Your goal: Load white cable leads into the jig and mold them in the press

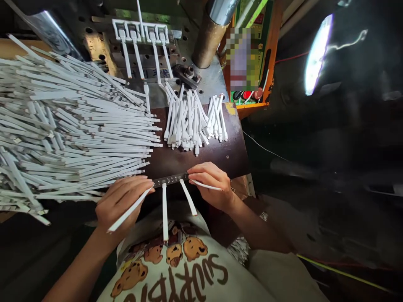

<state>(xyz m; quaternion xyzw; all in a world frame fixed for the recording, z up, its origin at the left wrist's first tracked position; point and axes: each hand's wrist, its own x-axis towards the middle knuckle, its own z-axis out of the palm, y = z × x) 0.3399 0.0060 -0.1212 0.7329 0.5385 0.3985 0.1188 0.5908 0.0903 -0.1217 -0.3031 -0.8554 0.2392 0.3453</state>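
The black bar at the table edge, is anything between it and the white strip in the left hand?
Nothing visible. The left hand holds the strip with its tip right at the bar's left end; two strips already hang from the bar further right.

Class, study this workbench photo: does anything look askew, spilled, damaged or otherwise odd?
Nothing looks damaged or spilled. The cable strips lie fanned in one big pile, and the finished pieces sit bunched. Two strips hang from the dark bar.

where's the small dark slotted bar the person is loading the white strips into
In the head view the small dark slotted bar sits low and centre at the near edge of the dark brown board, between the left hand and right hand.
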